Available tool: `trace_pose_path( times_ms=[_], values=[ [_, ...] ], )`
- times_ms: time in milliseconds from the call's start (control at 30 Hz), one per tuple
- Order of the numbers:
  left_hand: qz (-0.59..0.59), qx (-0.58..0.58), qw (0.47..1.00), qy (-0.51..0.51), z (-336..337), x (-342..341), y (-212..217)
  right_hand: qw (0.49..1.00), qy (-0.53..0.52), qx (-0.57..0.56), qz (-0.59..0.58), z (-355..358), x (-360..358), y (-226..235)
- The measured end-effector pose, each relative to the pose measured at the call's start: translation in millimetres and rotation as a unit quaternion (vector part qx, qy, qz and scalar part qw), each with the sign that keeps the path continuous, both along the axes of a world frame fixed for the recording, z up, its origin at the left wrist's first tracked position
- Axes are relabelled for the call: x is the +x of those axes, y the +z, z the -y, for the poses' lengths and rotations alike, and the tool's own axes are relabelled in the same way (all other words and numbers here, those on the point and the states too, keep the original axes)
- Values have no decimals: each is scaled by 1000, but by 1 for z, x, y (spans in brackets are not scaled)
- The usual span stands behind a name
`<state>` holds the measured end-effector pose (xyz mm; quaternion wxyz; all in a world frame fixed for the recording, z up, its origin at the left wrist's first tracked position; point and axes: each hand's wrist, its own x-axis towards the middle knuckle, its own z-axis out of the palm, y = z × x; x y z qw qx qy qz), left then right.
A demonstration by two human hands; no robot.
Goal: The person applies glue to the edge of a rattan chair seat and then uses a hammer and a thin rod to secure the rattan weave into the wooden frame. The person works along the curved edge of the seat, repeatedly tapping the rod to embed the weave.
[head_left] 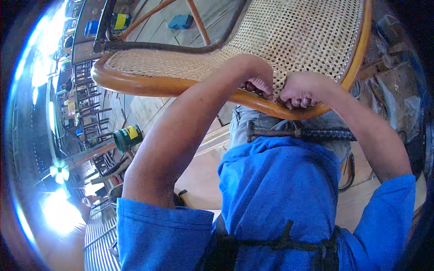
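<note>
A person in a blue shirt (278, 180) sits or stands over a chair with a cane panel (307, 31), its honey-coloured wooden rim (144, 86) just in front of their waist. The panel is pale, open mesh, running from the upper right, bending, and continuing to the left.

The left hand (261, 81) and right hand (306, 90) are side by side at the near curve of the rim, where the mesh meets the wood. The right fingers are curled in together against the rim; the left fingers are bent, with their tips mostly hidden. I cannot tell whether either set is clamped on a strand, on the mesh edge or on nothing.

As I judge it, much is done: mesh spans the frame in both visible sections, with no large hole that I can make out. What seems left is edge work at this curve, beneath the hands. Whether the border is fastened there, or all the way round, I cannot tell.

A dark bar (172, 47) of the chair crosses behind the left section. Beyond lie a blue object (180, 21) on the floor and, left of the person, a green container (128, 139) with a yellow label.
</note>
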<state>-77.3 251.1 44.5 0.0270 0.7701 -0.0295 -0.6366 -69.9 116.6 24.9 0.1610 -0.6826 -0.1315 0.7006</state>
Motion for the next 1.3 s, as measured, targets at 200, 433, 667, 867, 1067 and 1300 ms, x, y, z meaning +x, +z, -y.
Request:
trace_pose_path(
  times_ms=[200,433,667,867,1067,1300],
  values=[
    [-28,17,999,11,2,1,-3,993,-81,62,-61,15,0,-10],
    [-39,28,998,32,2,2,-4,848,-34,414,329,40,-32,-30],
    [-51,28,998,14,4,7,-4,715,53,424,554,53,-44,-12],
    [-3,4,999,-41,-4,3,0,817,28,387,426,99,-92,14],
    [7,34,998,-50,7,11,13,817,44,314,482,111,-110,-6],
    [192,-43,974,-115,-25,12,6,903,-6,298,308,143,-99,23]
  ],
)
